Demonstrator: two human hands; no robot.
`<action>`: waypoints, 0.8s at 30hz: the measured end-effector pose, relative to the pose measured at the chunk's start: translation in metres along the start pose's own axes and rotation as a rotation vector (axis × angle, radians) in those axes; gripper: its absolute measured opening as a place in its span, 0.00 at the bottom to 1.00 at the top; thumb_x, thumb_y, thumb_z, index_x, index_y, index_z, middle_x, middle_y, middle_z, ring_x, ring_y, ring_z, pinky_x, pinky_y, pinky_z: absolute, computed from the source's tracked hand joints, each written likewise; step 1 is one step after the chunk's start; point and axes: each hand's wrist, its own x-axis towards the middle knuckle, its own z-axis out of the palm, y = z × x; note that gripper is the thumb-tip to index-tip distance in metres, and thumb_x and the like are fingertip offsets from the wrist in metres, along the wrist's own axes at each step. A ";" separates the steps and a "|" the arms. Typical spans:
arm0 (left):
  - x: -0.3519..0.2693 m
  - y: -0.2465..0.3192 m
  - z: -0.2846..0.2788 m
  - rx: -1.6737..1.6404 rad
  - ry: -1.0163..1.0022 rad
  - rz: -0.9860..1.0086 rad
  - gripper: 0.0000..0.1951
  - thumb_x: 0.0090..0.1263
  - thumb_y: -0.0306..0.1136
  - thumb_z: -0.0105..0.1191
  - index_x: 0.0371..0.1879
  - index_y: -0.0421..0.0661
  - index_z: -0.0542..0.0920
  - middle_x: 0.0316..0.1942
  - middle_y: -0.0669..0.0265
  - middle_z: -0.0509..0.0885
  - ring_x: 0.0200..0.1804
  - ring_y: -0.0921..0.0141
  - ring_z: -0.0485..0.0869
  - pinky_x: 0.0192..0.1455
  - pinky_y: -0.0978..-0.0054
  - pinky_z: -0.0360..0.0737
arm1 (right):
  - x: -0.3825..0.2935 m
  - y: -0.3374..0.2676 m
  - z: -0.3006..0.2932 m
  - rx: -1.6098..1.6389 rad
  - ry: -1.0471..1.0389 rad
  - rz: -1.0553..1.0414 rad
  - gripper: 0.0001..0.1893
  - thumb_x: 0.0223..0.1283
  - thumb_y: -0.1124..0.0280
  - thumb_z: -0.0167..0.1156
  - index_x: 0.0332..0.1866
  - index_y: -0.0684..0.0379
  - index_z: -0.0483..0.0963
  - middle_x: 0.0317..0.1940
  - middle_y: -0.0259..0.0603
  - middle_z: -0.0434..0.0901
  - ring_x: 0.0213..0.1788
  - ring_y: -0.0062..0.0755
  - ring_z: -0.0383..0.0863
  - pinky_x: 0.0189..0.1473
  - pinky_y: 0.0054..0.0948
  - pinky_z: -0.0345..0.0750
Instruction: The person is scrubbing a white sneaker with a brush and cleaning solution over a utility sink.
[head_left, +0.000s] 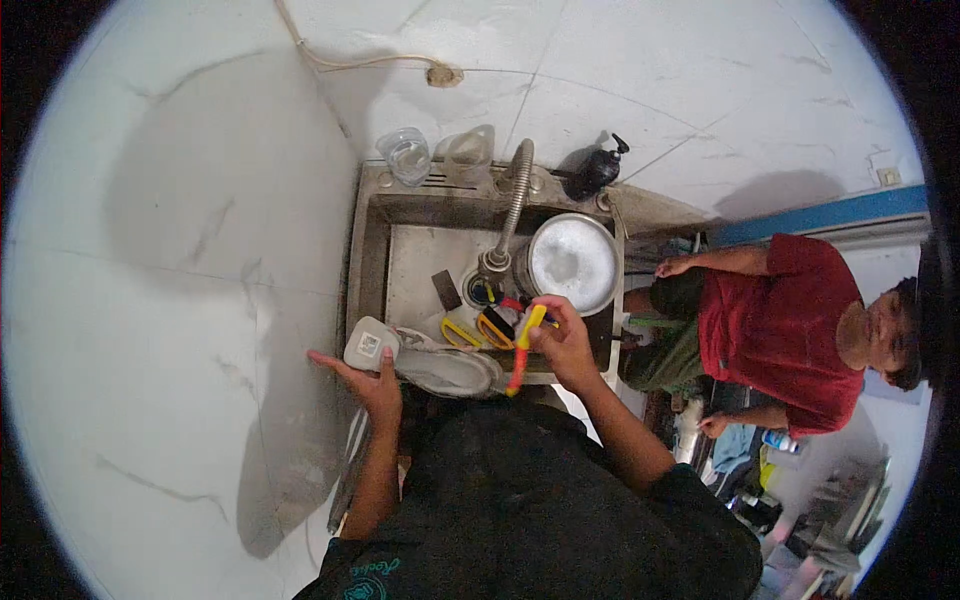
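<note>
My left hand holds up a white plastic container with a printed label, its thumb against the near side. In my right hand is a tool with a yellow and red handle; some whitish matter shows beside it, and its working end cannot be made out. Both hands are over the near edge of a steel sink. Between them lie pale dishes. Two yellow-and-black tools rest in the basin, near a dark flat block. Partly behind my right hand are red and blue handles.
A metal pot full of suds stands at the basin's right. A flexible faucet arches over the drain. Clear plastic containers and a black pump bottle stand along the back ledge. At the right stands a person in a red shirt.
</note>
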 end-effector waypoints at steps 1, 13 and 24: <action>0.001 0.000 -0.003 0.000 -0.012 -0.003 0.53 0.72 0.25 0.62 0.84 0.38 0.34 0.84 0.41 0.42 0.84 0.50 0.50 0.83 0.57 0.53 | -0.005 0.006 -0.002 0.157 0.035 0.065 0.24 0.74 0.70 0.64 0.71 0.55 0.66 0.64 0.39 0.76 0.59 0.32 0.82 0.57 0.38 0.85; 0.017 -0.007 -0.007 -0.409 -0.482 -0.394 0.17 0.80 0.38 0.58 0.55 0.35 0.84 0.51 0.59 0.89 0.58 0.67 0.84 0.63 0.68 0.78 | -0.023 -0.024 -0.005 0.420 0.034 0.417 0.23 0.79 0.58 0.58 0.70 0.59 0.71 0.63 0.45 0.78 0.48 0.22 0.85 0.46 0.22 0.85; 0.009 0.029 0.004 -0.978 -0.417 -0.570 0.23 0.86 0.38 0.43 0.72 0.34 0.67 0.67 0.41 0.78 0.66 0.50 0.81 0.74 0.53 0.75 | 0.089 0.010 -0.096 -1.217 0.267 -0.245 0.22 0.64 0.74 0.65 0.64 0.60 0.77 0.55 0.59 0.77 0.50 0.63 0.84 0.53 0.48 0.83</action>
